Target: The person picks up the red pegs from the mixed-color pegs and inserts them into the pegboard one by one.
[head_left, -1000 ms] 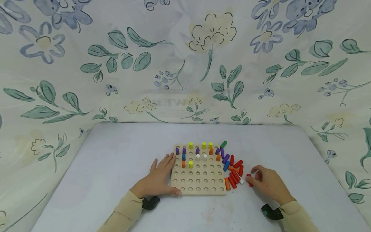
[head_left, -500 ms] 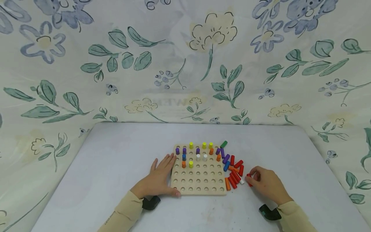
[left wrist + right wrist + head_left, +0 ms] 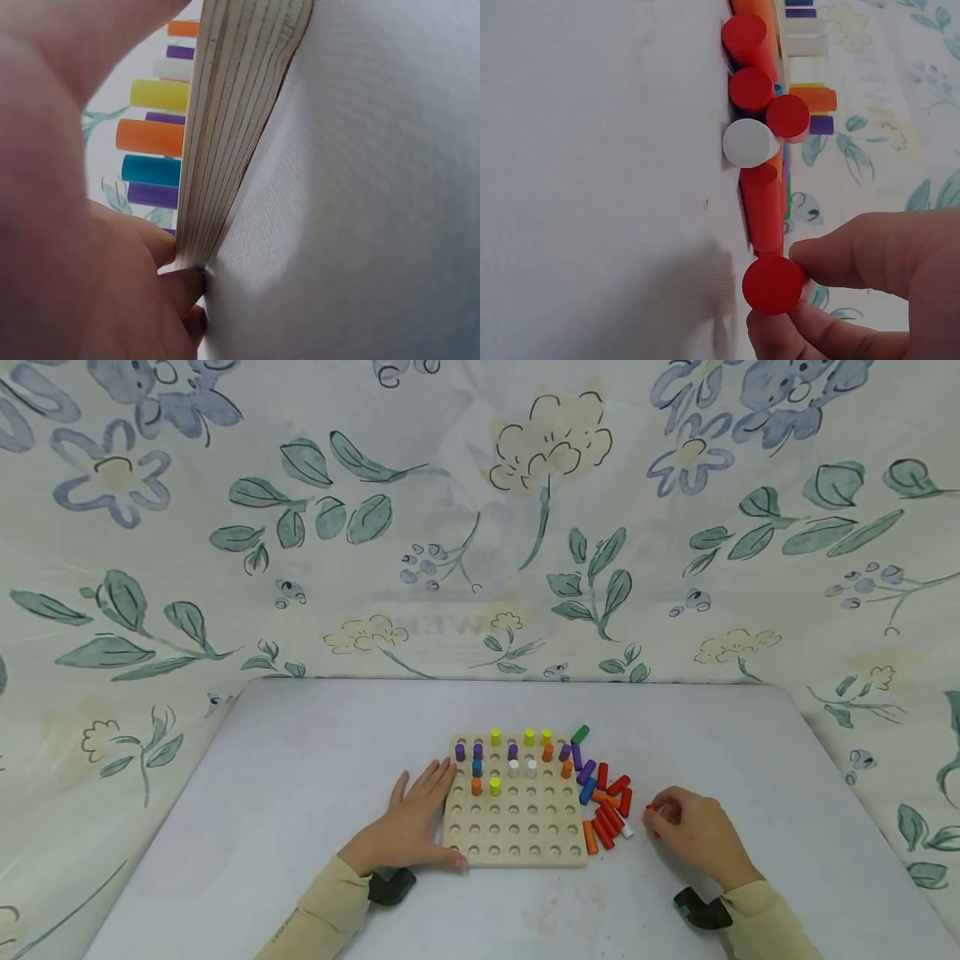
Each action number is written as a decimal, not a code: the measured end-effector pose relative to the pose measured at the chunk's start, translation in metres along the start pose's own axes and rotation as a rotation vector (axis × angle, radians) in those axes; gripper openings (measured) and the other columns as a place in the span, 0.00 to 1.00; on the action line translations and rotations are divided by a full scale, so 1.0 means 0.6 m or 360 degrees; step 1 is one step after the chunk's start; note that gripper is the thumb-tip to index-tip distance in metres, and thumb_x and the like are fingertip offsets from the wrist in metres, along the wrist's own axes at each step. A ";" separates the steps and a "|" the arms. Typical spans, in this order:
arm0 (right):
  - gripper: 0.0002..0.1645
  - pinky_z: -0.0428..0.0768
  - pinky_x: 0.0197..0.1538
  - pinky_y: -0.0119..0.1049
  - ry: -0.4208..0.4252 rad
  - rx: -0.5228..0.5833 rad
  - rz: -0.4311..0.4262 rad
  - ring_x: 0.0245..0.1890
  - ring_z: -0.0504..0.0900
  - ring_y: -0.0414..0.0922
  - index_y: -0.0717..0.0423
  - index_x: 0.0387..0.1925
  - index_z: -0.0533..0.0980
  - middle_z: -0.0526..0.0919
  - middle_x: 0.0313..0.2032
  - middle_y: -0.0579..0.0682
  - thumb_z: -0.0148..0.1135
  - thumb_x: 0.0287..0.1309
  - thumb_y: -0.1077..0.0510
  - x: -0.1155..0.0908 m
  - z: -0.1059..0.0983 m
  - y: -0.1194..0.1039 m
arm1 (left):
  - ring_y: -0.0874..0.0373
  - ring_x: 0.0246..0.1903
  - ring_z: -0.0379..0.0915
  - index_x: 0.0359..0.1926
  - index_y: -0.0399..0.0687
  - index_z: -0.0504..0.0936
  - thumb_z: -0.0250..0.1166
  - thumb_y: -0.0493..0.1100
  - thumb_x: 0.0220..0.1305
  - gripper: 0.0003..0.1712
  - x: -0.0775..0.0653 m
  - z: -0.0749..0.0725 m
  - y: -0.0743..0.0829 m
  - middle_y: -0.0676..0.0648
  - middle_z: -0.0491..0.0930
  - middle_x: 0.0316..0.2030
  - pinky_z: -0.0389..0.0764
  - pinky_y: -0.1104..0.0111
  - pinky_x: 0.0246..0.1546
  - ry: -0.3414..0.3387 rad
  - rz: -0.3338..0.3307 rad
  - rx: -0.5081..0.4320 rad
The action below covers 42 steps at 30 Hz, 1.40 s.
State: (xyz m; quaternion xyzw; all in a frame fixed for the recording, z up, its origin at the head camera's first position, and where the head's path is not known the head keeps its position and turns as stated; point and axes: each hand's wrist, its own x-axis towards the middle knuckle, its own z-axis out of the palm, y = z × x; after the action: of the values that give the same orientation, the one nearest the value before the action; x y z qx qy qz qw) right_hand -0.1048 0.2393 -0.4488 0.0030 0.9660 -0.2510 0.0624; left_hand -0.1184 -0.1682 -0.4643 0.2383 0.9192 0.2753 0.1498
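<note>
A square wooden pegboard lies on the table, its upper rows partly filled with yellow, purple, orange, blue and white pegs. My left hand rests along the board's left edge, fingers stretched at the side and thumb at the front corner. The left wrist view shows fingertips against the layered board edge. Right of the loose pile, my right hand pinches a red peg between thumb and fingers, its round end facing the camera. In the head view the fingers hide most of that peg.
Loose red pegs, orange, blue and purple ones and a white peg lie beside the board's right edge. A green peg lies at its far right corner. Behind the white table hangs a flowered cloth.
The red peg in my right hand has turned and is more covered by the fingers. My right hand has shifted only slightly; my left hand stays on the board.
</note>
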 end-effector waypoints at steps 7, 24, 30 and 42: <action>0.16 0.71 0.24 0.34 0.0066 0.0051 -0.0028 0.23 0.72 0.42 0.65 0.43 0.80 0.78 0.23 0.46 0.66 0.62 0.55 -0.003 -0.007 -0.008 | 0.40 0.78 0.29 0.79 0.34 0.42 0.75 0.72 0.44 0.78 -0.001 0.002 -0.003 0.36 0.38 0.79 0.26 0.37 0.69 -0.0009 0.0016 0.0010; 0.15 0.74 0.26 0.32 0.0180 0.0096 -0.0116 0.25 0.73 0.44 0.64 0.45 0.79 0.80 0.27 0.47 0.65 0.63 0.57 -0.002 -0.011 -0.018 | 0.41 0.78 0.28 0.79 0.35 0.41 0.74 0.73 0.46 0.77 -0.001 0.005 -0.004 0.37 0.37 0.79 0.25 0.38 0.70 -0.0017 0.0017 0.0005; 0.14 0.74 0.27 0.32 0.0232 0.0089 -0.0169 0.27 0.73 0.44 0.64 0.45 0.79 0.81 0.28 0.48 0.66 0.62 0.58 0.000 -0.014 -0.027 | 0.41 0.78 0.28 0.79 0.35 0.41 0.73 0.73 0.46 0.77 -0.001 0.004 -0.005 0.37 0.37 0.79 0.25 0.38 0.70 -0.0016 0.0018 0.0022; 0.12 0.75 0.29 0.32 0.0330 0.0118 -0.0268 0.31 0.75 0.44 0.62 0.45 0.79 0.83 0.33 0.50 0.67 0.63 0.59 0.000 -0.014 -0.048 | 0.42 0.78 0.28 0.79 0.35 0.40 0.73 0.73 0.46 0.77 -0.001 0.005 -0.006 0.37 0.37 0.79 0.25 0.38 0.70 -0.0024 0.0000 0.0032</action>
State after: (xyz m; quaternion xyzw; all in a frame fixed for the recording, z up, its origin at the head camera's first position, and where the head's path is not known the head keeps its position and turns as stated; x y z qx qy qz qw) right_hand -0.1070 0.2182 -0.4279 -0.0497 0.9542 -0.2891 -0.0593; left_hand -0.1181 -0.1698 -0.4688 0.2418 0.9209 0.2641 0.1542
